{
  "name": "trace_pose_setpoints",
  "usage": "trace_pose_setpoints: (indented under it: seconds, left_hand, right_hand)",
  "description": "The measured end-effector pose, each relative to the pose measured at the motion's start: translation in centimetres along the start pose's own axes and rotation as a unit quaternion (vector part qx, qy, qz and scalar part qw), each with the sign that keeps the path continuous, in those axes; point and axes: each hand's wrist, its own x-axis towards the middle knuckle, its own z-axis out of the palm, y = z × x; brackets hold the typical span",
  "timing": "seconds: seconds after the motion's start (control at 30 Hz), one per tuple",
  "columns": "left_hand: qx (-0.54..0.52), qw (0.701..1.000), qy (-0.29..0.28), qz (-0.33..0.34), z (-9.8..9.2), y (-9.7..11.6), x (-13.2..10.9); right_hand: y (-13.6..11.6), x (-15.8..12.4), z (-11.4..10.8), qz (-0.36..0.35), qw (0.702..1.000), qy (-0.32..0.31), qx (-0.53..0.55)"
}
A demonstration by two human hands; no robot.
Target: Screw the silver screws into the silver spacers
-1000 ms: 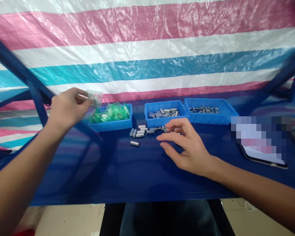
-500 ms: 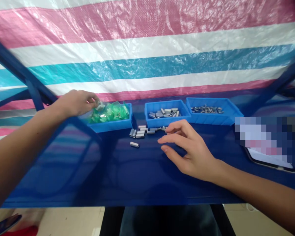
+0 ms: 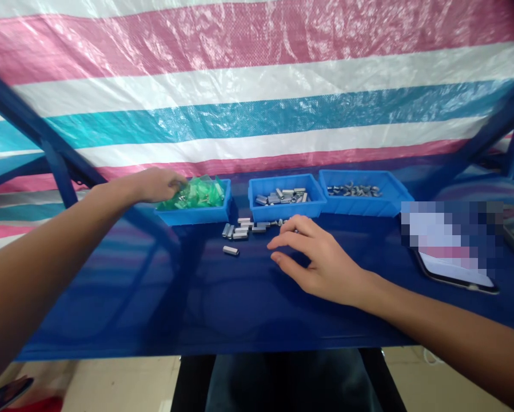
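Note:
My left hand [image 3: 158,184] reaches over the left rim of a blue bin [image 3: 194,216] heaped with small green plastic packets [image 3: 200,193]. Its fingers are curled down among clear and green plastic, and what they pinch, if anything, is hidden. My right hand [image 3: 312,260] hovers above the blue tabletop, thumb and fingers apart with nothing between them. Just beyond its fingertips lie some small metal parts [image 3: 278,222], partly covered by the hand. To its left is a cluster of short silvery metal sleeves [image 3: 240,230]. One sleeve [image 3: 231,250] lies alone nearer to me.
A middle blue bin [image 3: 282,213] holds more metal sleeves. The right blue bin [image 3: 368,206] contains small metal pieces. A phone [image 3: 454,273] lies at the right, partly pixelated. Blue frame bars [image 3: 57,166] and a striped plastic sheet [image 3: 257,91] stand behind.
My left hand has lowered into the packets; the clear bag seen at its fingertips before no longer shows distinctly. The right hand stays above the table in much the same pose, while the view shifts slightly.

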Motion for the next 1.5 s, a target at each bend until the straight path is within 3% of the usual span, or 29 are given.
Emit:
trace_pose_setpoints:
  seconds: [0.1, 0.17, 0.27, 0.3, 0.37, 0.4, 0.43, 0.5, 0.57, 0.67, 0.73, 0.9, 1.07, 1.17, 1.37, 1.5]
  left_hand:
    - [0.012, 1.0, -0.016, 0.008, 0.1, 1.9, -0.7]
    - [0.018, 0.999, -0.047, 0.01, 0.0, 1.0, 0.1]
    - [0.04, 0.987, -0.152, 0.029, -0.7, -1.3, 1.2]
    - [0.056, 0.985, -0.161, 0.029, -1.2, -1.6, 1.0]
    - [0.069, 0.997, -0.03, -0.002, -2.3, -0.5, -0.5]
    - [0.057, 0.998, -0.006, 0.01, -2.7, 0.8, -1.8]
    - [0.026, 0.999, -0.019, 0.033, -3.1, 2.3, -3.2]
    - [-0.05, 0.99, -0.107, 0.072, -3.1, 5.5, -6.1]
    - [-0.085, 0.976, -0.186, 0.071, -2.1, 7.9, -8.3]
    - [-0.095, 0.957, -0.273, 0.034, -0.2, 9.1, -9.2]
    - [-0.101, 0.949, -0.299, 0.021, 0.6, 9.0, -8.9]
    - [-0.148, 0.951, -0.27, 0.028, 0.0, 9.5, -8.9]
    - [-0.157, 0.955, -0.252, -0.007, -0.7, 11.5, -10.2]
    - [-0.148, 0.959, -0.241, -0.027, -0.3, 12.8, -10.1]
    - [-0.177, 0.956, -0.235, -0.001, 1.0, 15.2, -8.6]
    - [-0.182, 0.961, -0.206, 0.034, 1.4, 15.1, -8.0]
  right_hand:
    - [0.1, 0.0, 0.0, 0.011, 0.999, -0.047, -0.003]
    - [0.1, 0.0, -0.1, 0.012, 0.998, -0.055, -0.005]
    - [0.0, 0.0, -0.2, 0.007, 0.999, -0.051, -0.008]
    - [0.0, 0.0, -0.2, 0.005, 0.999, -0.048, -0.01]
    - [0.0, 0.0, -0.2, 0.0, 0.999, -0.043, -0.014]
    - [0.1, 0.1, -0.3, -0.002, 0.999, -0.041, -0.017]
    - [0.2, 0.2, -0.4, -0.002, 0.999, -0.041, -0.022]
    - [0.6, 0.4, -1.1, 0.0, 0.998, -0.051, -0.039]
    - [1.2, 0.6, -2.2, 0.011, 0.995, -0.073, -0.069]
    - [2.4, 0.9, -4.2, 0.045, 0.988, -0.086, -0.117]
    - [3.2, 1.0, -5.1, 0.071, 0.986, -0.071, -0.136]
    - [4.0, 0.9, -5.1, 0.079, 0.983, -0.072, -0.149]
    - [3.2, 0.7, -4.0, 0.079, 0.981, -0.133, -0.117]
    - [2.8, 0.6, -3.6, 0.086, 0.98, -0.153, -0.097]
    - [3.7, 0.9, -3.8, 0.091, 0.979, -0.156, -0.095]
    - [4.3, 0.9, -3.7, 0.067, 0.979, -0.153, -0.118]
